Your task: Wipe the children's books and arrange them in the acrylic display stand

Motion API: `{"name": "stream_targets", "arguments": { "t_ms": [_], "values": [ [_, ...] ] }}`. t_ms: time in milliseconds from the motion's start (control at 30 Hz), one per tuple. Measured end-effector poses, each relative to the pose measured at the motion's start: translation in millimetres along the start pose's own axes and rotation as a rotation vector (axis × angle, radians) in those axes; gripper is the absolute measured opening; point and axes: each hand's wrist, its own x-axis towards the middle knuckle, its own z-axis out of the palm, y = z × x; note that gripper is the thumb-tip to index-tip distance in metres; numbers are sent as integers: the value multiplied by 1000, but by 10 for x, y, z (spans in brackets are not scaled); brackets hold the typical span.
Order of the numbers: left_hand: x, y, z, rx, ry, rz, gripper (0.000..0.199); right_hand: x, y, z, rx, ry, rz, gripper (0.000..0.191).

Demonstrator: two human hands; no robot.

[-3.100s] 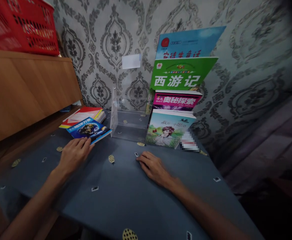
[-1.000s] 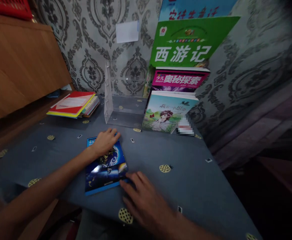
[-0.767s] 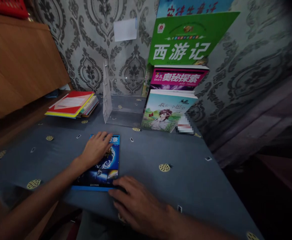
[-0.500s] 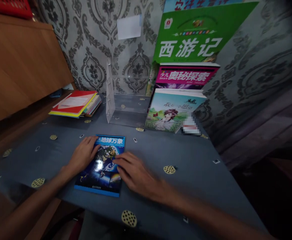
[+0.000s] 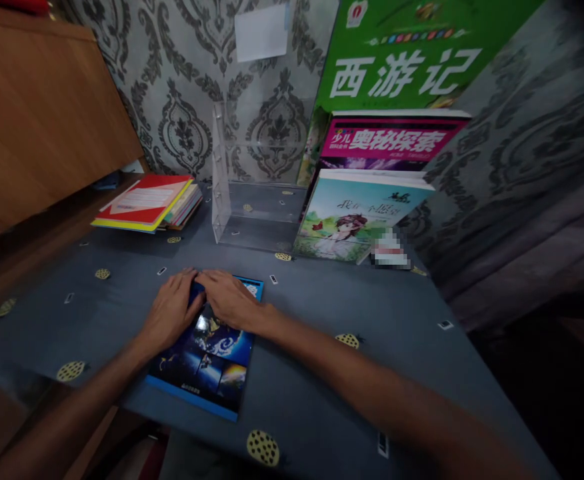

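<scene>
A dark blue book (image 5: 217, 347) with planet pictures lies flat on the cloth-covered table, slightly turned. My left hand (image 5: 172, 310) rests on its upper left edge, fingers spread forward. My right hand (image 5: 229, 299) lies across the top part of the cover and hides much of the title; its fingertips reach the top left corner beside my left hand. Neither hand is wrapped round anything that shows.
A clear rack (image 5: 221, 177) stands at the back, with a teal book (image 5: 357, 217), a magenta book (image 5: 387, 141) and a green book (image 5: 402, 60) at its right. Stacked books (image 5: 147, 200) lie at the back left, near a wooden cabinet (image 5: 47, 113).
My right hand has moved left and away from me, from the book's right side to its top left. The book has turned a little. The view has shifted slightly.
</scene>
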Motion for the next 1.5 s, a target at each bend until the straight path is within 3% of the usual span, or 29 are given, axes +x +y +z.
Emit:
{"name": "stream_targets", "arguments": {
  "t_ms": [167,367,700,867,1067,1200,1500],
  "values": [
    [9,33,-20,58,-61,10,46,-152,194,-33,24,0,38,34],
    [11,36,-39,87,-102,13,50,-578,372,-259,134,-32,-2,47],
    [41,132,-150,192,-149,29,49,-1094,435,-443,127,22,62,40],
    [93,281,-238,222,-146,182,39,-1159,432,-450,117,97,79,39],
    [203,574,-98,86,-169,402,36,-1148,408,-473,75,159,102,37],
    [283,676,3,-4,-164,437,37,-1146,433,-461,56,205,103,37],
    [306,607,59,-86,-142,452,37,-1143,377,-440,-62,196,71,33]
  ]
}}
